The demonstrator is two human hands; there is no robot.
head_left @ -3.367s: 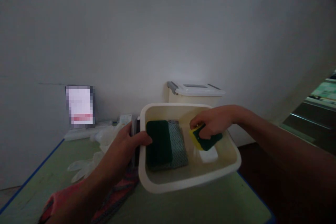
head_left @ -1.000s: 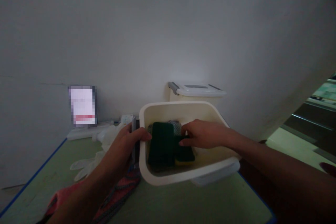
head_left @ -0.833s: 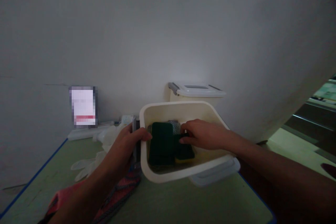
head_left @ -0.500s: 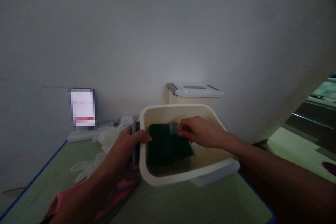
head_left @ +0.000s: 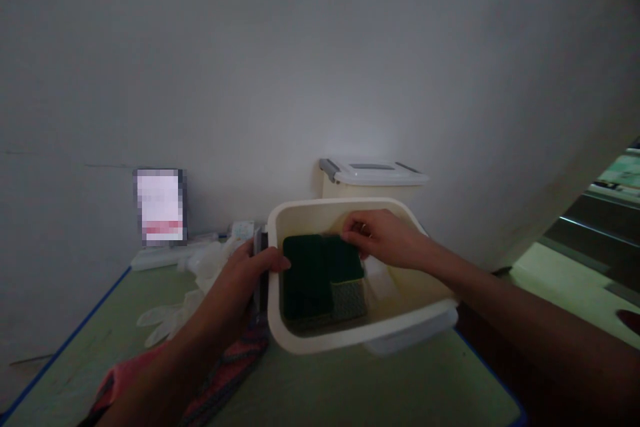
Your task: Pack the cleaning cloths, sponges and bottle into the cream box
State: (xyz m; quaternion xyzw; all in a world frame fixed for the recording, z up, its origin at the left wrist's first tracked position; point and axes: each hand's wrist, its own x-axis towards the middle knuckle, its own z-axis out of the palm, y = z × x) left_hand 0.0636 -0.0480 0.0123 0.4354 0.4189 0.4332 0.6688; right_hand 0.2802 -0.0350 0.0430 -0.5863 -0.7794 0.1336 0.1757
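Note:
A cream plastic storage bin point(head_left: 345, 342) is tilted toward me above the table. My left hand point(head_left: 255, 267) is closed on its left wall, thumb over the rim. Inside, a large dark green scouring pad point(head_left: 306, 277) lies along the left. Beside it sits a smaller green scouring pad point(head_left: 344, 259) with a thin yellow front edge. My right hand point(head_left: 383, 237) pinches that smaller pad near its back right corner. A grey speckled sponge point(head_left: 349, 300) shows in front of the smaller pad. Something whitish point(head_left: 381, 280) lies to their right, too dim to name.
A lidded storage box point(head_left: 375, 173) stands behind the bin against the wall. Translucent gloves point(head_left: 200, 267) and a pink and grey knitted cloth point(head_left: 235, 367) lie on the green table point(head_left: 390, 387) at left. A blurred-out screen point(head_left: 160, 207) leans on the wall.
The smaller green pad has moved back in the bin with my right hand, baring the grey sponge in front and covering the grey patch behind. My left hand keeps its hold.

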